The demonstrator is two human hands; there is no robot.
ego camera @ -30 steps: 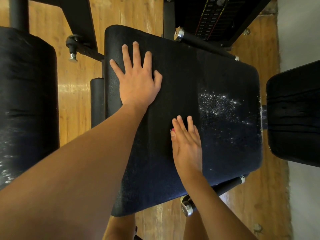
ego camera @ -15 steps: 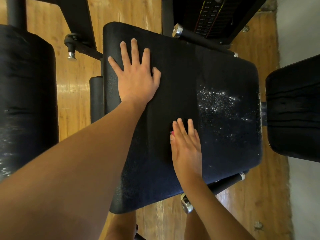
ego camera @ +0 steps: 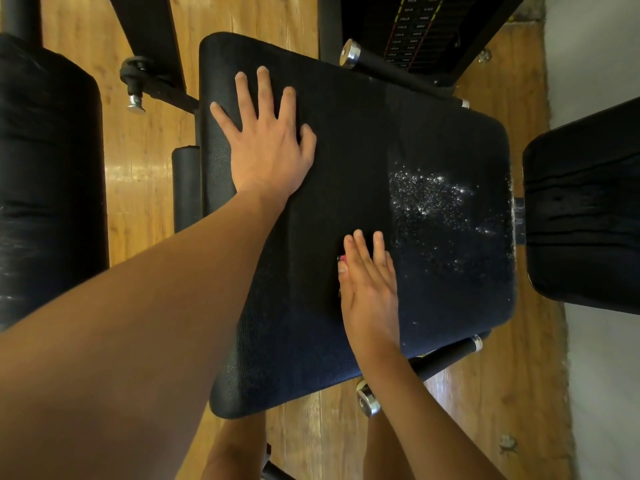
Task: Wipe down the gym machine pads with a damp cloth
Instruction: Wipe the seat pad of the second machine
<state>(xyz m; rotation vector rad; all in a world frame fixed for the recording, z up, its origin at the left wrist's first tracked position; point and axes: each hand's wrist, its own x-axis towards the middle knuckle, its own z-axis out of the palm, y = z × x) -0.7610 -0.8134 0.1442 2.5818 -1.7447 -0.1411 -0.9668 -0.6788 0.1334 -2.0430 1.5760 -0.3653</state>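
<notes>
Hardly anything has moved since the earlier frames: both hands keep their places on the pad [ego camera: 363, 140], and only the view has shifted a little.

The left hand [ego camera: 266, 147] lies flat near the far left corner of the pad, fingers straight and spread wide, holding nothing. I think it is there to carry the person's weight and to keep the pad steady.

The right hand [ego camera: 370, 285] lies flat more to the middle, towards the near edge. Its fingers are straight and close together and grip nothing that I can see. It looks like a wiping hand that presses down. Just beyond its fingertips, towards the right edge, a patch of wet drops [ego camera: 429, 192] shines, so that part seems already damp.

No cloth shows plainly. A small pink speck [ego camera: 341, 258] sits beside the right thumb; whether it is a corner of the cloth under the palm, I cannot tell.

The left forearm covers the near left part of the pad. A round black roller [ego camera: 48, 174] on the left and a second cushion [ego camera: 581, 209] on the right are cut off by the frame. The marks on the weight stack [ego camera: 415, 29] behind the far edge are too small to read.
</notes>
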